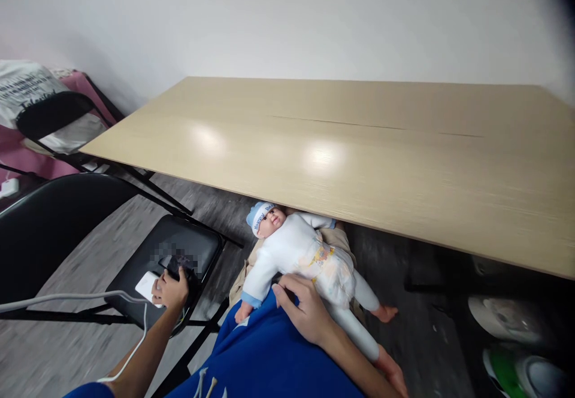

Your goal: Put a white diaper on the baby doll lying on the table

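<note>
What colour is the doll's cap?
The doll's cap is light blue with a white band, seen in the head view.

Phone (pixel 179 264) screen blurred; table (pixel 359 146) hides doll's arm

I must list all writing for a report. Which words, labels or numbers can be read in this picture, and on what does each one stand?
"Happy Ba...": on the band of the doll's cap; the end of the second word is hard to make out.
Black lettering on the white cloth at the far left: blurred, not readable.
Screen of the phone under the left hand: obscured, nothing readable.
The table bears no writing.
</note>
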`<state>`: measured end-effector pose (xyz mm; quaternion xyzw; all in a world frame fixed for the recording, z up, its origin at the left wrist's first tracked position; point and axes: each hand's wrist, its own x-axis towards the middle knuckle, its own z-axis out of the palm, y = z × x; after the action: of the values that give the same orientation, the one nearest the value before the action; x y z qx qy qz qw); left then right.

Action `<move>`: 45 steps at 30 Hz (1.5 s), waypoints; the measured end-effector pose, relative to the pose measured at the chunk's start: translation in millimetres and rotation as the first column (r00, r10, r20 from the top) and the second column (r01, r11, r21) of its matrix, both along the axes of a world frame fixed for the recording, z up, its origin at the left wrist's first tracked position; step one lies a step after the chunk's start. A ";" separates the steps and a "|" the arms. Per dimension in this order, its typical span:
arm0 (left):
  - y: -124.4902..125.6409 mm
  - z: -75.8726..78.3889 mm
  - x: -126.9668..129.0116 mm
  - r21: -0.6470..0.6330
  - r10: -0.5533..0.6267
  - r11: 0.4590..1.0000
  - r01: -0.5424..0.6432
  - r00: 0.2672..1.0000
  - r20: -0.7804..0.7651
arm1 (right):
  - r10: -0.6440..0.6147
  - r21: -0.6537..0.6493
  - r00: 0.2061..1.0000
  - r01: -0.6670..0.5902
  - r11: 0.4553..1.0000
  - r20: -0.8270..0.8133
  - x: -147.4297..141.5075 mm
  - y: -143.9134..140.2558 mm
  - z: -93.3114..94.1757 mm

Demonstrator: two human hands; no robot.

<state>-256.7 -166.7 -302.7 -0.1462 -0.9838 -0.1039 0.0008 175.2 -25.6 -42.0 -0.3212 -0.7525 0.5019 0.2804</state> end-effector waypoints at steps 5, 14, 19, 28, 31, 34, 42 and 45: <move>-11.6 0.7 -2.3 -0.006 -0.055 0.998 0.055 0.998 0.027 | -0.006 0.001 1.000 0.006 1.000 -0.006 -0.4 0.1 -0.3; -4.4 3.0 -37.7 0.014 0.033 0.999 -0.033 0.999 0.035 | -0.004 -0.017 1.000 0.004 1.000 0.002 -0.9 0.3 -1.6; 5.3 12.3 -77.9 0.024 0.061 0.998 -0.062 0.997 0.049 | 0.004 -0.034 1.000 -0.004 0.999 -0.002 -2.0 0.7 -2.8; -3.4 16.0 -101.1 0.003 -0.027 1.000 0.027 0.993 0.113 | 0.002 -0.054 1.000 -0.002 0.999 0.002 -5.8 1.3 -2.4; -1.1 16.3 -102.9 -0.005 -0.002 1.000 0.003 0.992 0.125 | 0.007 -0.059 1.000 -0.006 0.998 0.015 -6.2 1.8 -2.8; 1.9 16.9 -103.6 -0.006 0.025 1.000 -0.024 0.990 0.136 | 0.013 -0.058 1.000 -0.012 0.998 0.024 -6.1 2.1 -3.8; -0.3 18.8 -102.3 -0.003 0.011 1.000 -0.010 0.986 0.169 | 0.013 -0.046 1.000 -0.012 0.999 0.024 -5.8 2.0 -6.3; -2.6 20.5 -101.2 -0.006 0.000 1.000 0.002 0.984 0.179 | 0.009 -0.044 1.000 -0.007 0.999 0.024 -4.9 2.1 -6.0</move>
<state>-357.9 -169.3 -282.2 -0.1367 -0.9801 -0.1134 -0.0883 170.2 -23.5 -48.0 -0.3304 -0.7458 0.5157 0.2621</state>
